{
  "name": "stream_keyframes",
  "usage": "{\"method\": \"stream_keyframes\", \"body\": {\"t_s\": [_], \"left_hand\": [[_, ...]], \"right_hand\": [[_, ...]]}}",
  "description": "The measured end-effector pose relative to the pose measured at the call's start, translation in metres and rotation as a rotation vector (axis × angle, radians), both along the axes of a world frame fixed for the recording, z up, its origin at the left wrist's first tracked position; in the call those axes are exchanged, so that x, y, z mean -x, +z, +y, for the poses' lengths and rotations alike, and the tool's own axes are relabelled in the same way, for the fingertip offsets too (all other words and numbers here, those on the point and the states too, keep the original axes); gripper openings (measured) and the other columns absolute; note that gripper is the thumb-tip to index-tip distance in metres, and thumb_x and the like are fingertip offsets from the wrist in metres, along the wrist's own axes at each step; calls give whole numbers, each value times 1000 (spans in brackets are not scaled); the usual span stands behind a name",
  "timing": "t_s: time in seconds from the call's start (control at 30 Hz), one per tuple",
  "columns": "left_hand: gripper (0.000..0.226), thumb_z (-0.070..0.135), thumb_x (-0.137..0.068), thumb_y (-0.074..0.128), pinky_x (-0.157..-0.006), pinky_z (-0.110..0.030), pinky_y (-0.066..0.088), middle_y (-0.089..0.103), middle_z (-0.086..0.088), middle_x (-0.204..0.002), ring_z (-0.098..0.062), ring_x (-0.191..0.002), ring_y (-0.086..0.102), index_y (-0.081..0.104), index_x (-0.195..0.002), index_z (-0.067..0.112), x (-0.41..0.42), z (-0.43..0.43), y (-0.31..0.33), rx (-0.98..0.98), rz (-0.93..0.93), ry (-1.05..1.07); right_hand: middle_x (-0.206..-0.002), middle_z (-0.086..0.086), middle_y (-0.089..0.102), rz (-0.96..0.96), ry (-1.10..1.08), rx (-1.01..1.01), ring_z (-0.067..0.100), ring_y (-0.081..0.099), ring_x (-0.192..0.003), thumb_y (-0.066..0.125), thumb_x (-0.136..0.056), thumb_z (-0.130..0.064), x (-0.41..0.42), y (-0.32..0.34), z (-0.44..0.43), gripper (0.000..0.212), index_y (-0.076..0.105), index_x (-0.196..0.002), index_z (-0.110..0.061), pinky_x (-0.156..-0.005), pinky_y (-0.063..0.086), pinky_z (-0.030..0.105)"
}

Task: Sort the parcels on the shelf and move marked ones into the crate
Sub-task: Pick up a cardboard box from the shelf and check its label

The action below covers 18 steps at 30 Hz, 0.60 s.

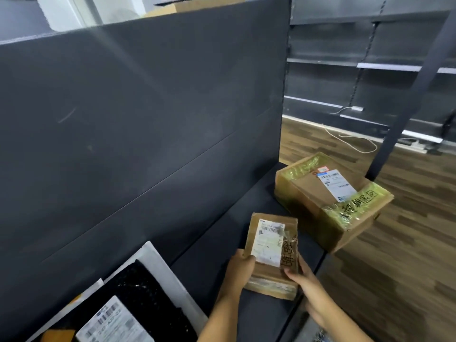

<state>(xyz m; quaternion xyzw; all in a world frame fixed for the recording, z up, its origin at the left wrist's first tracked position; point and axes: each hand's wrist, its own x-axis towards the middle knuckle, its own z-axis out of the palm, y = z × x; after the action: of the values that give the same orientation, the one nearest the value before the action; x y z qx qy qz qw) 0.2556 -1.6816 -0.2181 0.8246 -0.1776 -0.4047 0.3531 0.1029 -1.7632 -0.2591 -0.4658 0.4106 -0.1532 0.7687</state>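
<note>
Small flat brown cardboard parcel (271, 253), white label and black handwriting on top: over the dark grey shelf board (212, 272), clamped between left hand (240, 266) and right hand (302, 280). Beyond it: large taped cardboard box (328, 201), handwritten. Lower left: black padded mailer (138, 299), labelled.

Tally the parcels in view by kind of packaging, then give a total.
Cardboard boxes: 2, the small box held in both hands and the large taped box at the shelf end.
Black bags: 1, the black bag.
Total: 3
</note>
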Motion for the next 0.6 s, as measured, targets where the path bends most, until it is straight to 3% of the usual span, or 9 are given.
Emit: {"method": "stream_keyframes", "body": {"t_s": [0.07, 0.17, 0.23, 0.33, 0.47, 0.6], "left_hand": [[21, 21, -92, 45, -82, -27, 43, 57, 5, -102, -13, -95, 55, 49, -112, 17, 12, 13, 2, 60, 26, 59], [13, 23, -92, 50, -81, -25, 48, 61, 4, -104, -13, -100, 59, 49, -105, 22, 33, 33, 11, 164, 122, 179], [14, 26, -88, 56, -89, -32, 52, 63, 0, -109, -15, -102, 62, 51, -101, 24, 49, 45, 21, 249, 172, 249], [22, 22, -86, 58, -94, -37, 51, 64, -3, -112, -17, -102, 63, 50, -106, 21, 70, 57, 37, 342, 165, 299], [31, 14, -94, 49, -79, -25, 50, 60, -3, -118, -14, -101, 61, 42, -124, 14, 102, 72, 60, 438, 122, 367], [30, 18, -96, 48, -74, -23, 51, 64, 3, -108, -10, -93, 63, 48, -125, 14, 127, 94, 90, 543, 135, 451]], "right_hand": [[-137, -9, 47, -19, -4, 35, 18, 44, -127, 85, -33, -63, 9, 10, 8, 113, 34, -133, -51, -111, 32, 44], [-138, -15, 26, 44, 26, 136, 19, 27, -139, 72, -74, -46, 20, 20, 13, 77, 28, -137, -52, -113, 26, 51], [-131, -16, 22, 32, 61, 213, 17, 23, -139, 62, -86, -34, 29, 33, 16, 69, 24, -142, -48, -114, 22, 49], [-132, -17, 20, -34, 100, 317, 14, 25, -136, 58, -90, -30, 41, 54, 20, 62, 22, -135, -53, -109, 25, 44], [-133, -18, 20, -104, 125, 414, 13, 29, -131, 58, -90, -28, 54, 79, 27, 60, 23, -130, -57, -108, 29, 44], [-132, -18, 24, -188, 140, 458, 12, 33, -129, 59, -90, -25, 65, 105, 36, 59, 29, -128, -58, -109, 32, 47]]}}
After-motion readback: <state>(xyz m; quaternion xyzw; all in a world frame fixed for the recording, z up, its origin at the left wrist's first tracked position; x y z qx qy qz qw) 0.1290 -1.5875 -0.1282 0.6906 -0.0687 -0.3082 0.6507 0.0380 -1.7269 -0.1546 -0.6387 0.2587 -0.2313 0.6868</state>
